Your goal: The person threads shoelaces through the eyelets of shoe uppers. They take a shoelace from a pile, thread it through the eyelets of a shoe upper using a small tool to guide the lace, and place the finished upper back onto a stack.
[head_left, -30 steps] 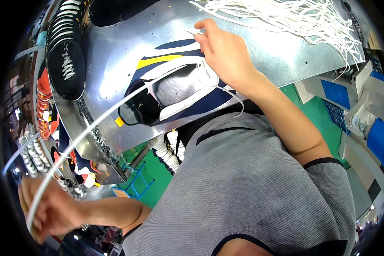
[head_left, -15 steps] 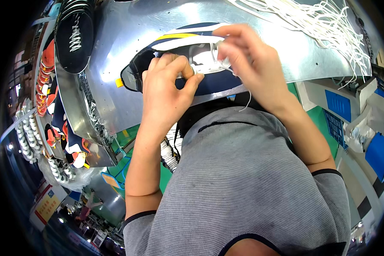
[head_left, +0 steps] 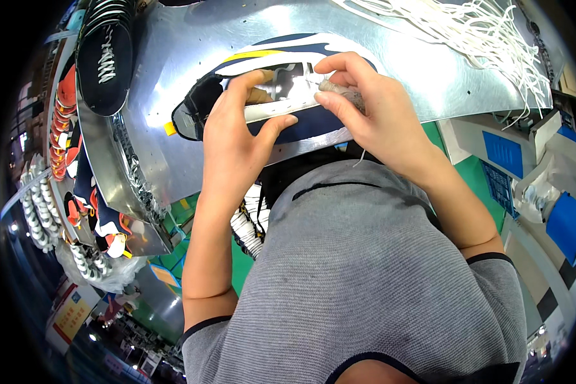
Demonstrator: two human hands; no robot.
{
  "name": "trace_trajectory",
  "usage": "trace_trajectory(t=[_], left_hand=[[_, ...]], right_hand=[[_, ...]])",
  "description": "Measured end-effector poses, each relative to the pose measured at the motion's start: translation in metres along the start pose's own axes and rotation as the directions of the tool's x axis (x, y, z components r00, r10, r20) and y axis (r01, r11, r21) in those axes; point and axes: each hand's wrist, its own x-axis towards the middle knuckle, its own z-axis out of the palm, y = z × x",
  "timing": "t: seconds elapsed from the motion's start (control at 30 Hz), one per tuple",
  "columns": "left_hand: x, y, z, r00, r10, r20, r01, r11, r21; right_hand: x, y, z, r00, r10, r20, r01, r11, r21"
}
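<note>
Navy shoe upper (head_left: 315, 125) under 2 hands (head_left: 233, 125) (head_left: 387, 109), lettered sign (head_left: 72, 313)

Heaped white laces (head_left: 472, 40) mark a shoe workshop.

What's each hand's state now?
Left hand: open, straddling an edge of the navy shoe upper.
Right hand: at the white lace; grip cannot be told.

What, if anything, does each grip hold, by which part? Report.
Left grip straddles the upper's near white edge; a firm hold cannot be told. Right grip is over the upper too; what it pinches cannot be told.
</note>
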Motion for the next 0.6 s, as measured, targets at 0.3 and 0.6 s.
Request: trace_trajectory(t=[0.3,0.6], left_hand=[[0.004,-0.006,0.004,0.992,0.107,-0.064,-0.118,0.971,-0.21],[-0.006,-0.022,-0.004,0.792,0.61,0.007,-0.577,0.745,0.334]], right_hand=[[0.002,0.015,0.012,0.999,-0.037,-0.03,0.035,0.997,-0.075],[-0.008,0.0,0.006,0.993,0.034,0.112,-0.032,0.999,-0.019]])
